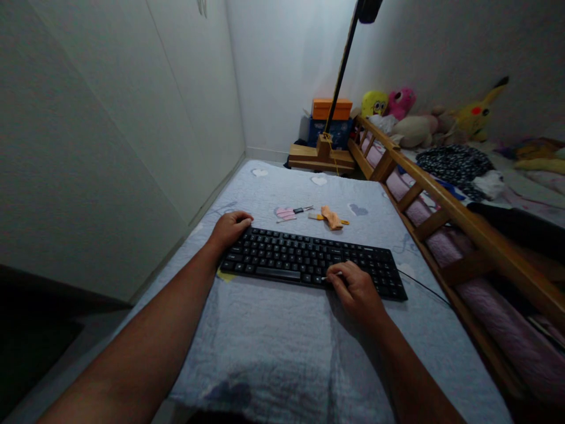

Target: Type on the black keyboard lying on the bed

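Observation:
A black keyboard [282, 253] lies across the light blue cloth. At its upper left corner rests my left hand [230, 228], fingers curled over the edge. Over the right part of the keys, my right hand [353, 285] pinches a thin white-tipped stick, probably a cotton swab [325, 278], its tip touching the lower keys. Behind the keyboard lie a pink-and-black tool [300, 210] with a metal tip, a thin white stick [286, 220], and an orange cloth [332, 218] over a yellow-handled brush [315, 217].
The keyboard's cable [426, 284] runs right towards a wooden bed rail [435, 179]. A lamp pole [342, 70] on a wooden base [320, 156] stands at the back, by an orange box [332, 109]. Plush toys [375, 103] and clothes lie on the bed. White panels [132, 118] rise at left.

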### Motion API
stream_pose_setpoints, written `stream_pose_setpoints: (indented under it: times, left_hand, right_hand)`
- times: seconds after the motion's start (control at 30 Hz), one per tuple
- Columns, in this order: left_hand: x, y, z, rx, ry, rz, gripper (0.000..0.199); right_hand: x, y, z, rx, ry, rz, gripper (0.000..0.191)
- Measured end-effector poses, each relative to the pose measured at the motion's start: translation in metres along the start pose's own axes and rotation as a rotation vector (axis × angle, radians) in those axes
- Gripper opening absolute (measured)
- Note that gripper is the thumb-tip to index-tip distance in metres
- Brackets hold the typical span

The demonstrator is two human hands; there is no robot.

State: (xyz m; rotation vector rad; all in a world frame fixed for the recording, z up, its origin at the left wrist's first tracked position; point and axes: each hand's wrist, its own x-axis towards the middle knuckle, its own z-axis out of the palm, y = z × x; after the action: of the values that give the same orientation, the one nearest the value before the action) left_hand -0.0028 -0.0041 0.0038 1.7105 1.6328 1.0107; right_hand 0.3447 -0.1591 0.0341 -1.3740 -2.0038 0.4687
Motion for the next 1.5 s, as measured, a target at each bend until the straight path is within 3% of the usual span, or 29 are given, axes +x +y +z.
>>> stream_pose_setpoints:
  times: [0.53, 1.5]
  left_hand:
    - [-0.001, 0.003, -0.001, -0.005, -0.003, -0.011, 0.030]
    - [-0.001, 0.003, 0.000, 0.020, -0.010, -0.002, 0.032]
  right_hand:
    - [0.036, -0.017, -0.012, -0.215, -0.255, 0.000, 0.019]
    - [0.023, -0.004, 0.004, -0.011, -0.083, -0.025, 0.019]
